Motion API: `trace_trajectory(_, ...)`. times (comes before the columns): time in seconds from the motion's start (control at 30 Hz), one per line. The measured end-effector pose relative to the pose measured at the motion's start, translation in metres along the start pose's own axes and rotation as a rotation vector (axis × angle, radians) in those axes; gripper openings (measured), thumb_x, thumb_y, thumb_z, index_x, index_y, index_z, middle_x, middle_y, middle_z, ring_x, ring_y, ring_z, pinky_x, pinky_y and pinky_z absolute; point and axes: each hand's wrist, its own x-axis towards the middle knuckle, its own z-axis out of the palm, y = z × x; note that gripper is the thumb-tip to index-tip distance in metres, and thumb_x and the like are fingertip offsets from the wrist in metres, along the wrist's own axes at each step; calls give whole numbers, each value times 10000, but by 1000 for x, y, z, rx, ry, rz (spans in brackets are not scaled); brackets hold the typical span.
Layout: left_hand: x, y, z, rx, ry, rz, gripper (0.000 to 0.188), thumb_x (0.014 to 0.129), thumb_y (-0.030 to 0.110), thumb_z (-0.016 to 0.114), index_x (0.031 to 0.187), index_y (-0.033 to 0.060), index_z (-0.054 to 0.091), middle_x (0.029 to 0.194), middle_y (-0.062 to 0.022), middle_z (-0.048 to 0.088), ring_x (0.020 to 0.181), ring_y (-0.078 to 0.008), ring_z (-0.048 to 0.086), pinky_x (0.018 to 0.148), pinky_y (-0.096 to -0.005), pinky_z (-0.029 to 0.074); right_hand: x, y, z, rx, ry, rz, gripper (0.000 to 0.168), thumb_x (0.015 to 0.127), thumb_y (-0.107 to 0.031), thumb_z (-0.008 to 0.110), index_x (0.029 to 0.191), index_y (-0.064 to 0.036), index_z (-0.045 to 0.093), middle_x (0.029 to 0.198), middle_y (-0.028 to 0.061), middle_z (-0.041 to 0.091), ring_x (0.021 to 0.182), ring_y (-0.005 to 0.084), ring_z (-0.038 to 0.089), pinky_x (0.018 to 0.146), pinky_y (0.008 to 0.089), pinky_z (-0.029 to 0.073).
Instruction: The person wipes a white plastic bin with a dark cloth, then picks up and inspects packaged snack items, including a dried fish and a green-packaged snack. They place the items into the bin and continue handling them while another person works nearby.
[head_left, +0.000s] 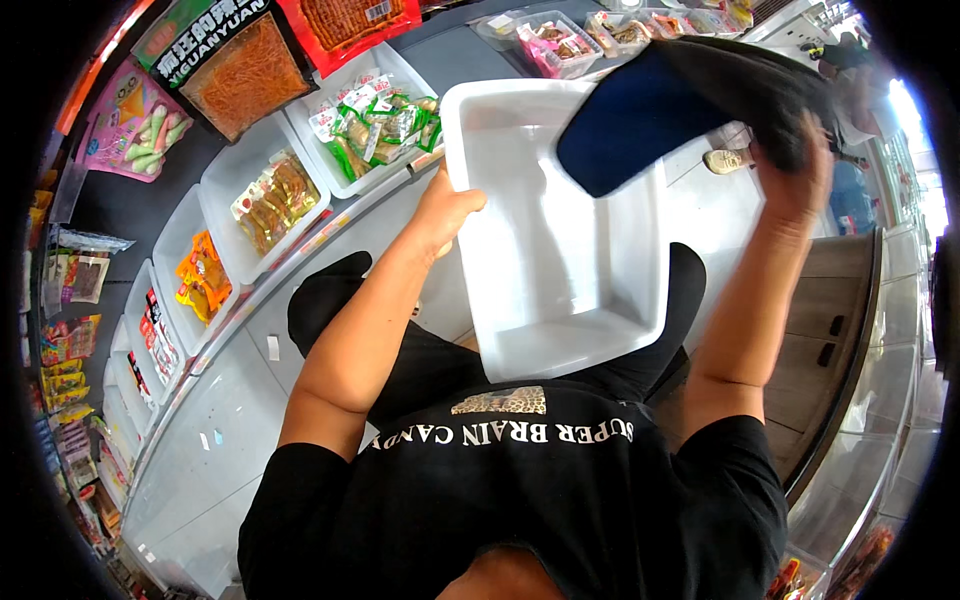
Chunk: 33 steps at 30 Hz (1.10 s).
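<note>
A white plastic bin (517, 247) rests tilted over my lap, with its open side facing me and nothing inside. My left hand (444, 210) grips its left rim, the thumb lying over the edge. Up at the right, my right hand (796, 169) holds a dark blue and black cloth (645, 112), slightly blurred. One end of the cloth hangs over the bin's upper right corner and hides part of that rim. Whether the cloth touches the bin, I cannot tell.
White tubs of packaged snacks (274, 199) curve along the shelf at left, below larger snack bags (240, 75). Clear boxes (559, 45) stand at the top. A wooden cabinet (825, 315) and clear bins (862, 420) line the right. A person's shoe (726, 160) shows beyond the bin.
</note>
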Motion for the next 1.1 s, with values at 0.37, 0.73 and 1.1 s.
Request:
trace_trajectory(0.37, 8, -14, -10, 34, -11, 26, 590, 609, -18, 439, 1189, -11, 331, 1007, -112, 489, 900, -186, 515, 746, -310, 450, 4, -88, -58, -1291, 151, -374, 210, 806, -67, 567, 991, 32, 552, 923, 72, 585, 851, 141, 541, 785, 249, 415)
trace_trajectory(0.73, 5, -2, -3, 38, -19, 41, 616, 597, -16, 432, 1203, -9, 327, 999, -105, 488, 913, -187, 506, 769, -302, 438, -7, -119, -14, -557, -132, -256, 217, 825, -47, 488, 1021, 40, 522, 981, 151, 572, 892, 232, 569, 777, 328, 462)
trace_trajectory(1.1, 4, -5, -3, 24, -1, 96, 616, 615, -31, 435, 1220, 3, 324, 1019, -79, 478, 919, -169, 474, 779, -277, 402, -5, 89, -1, -1889, -533, 52, 184, 716, -164, 512, 797, 0, 499, 781, 206, 573, 762, 377, 548, 666, 443, 440)
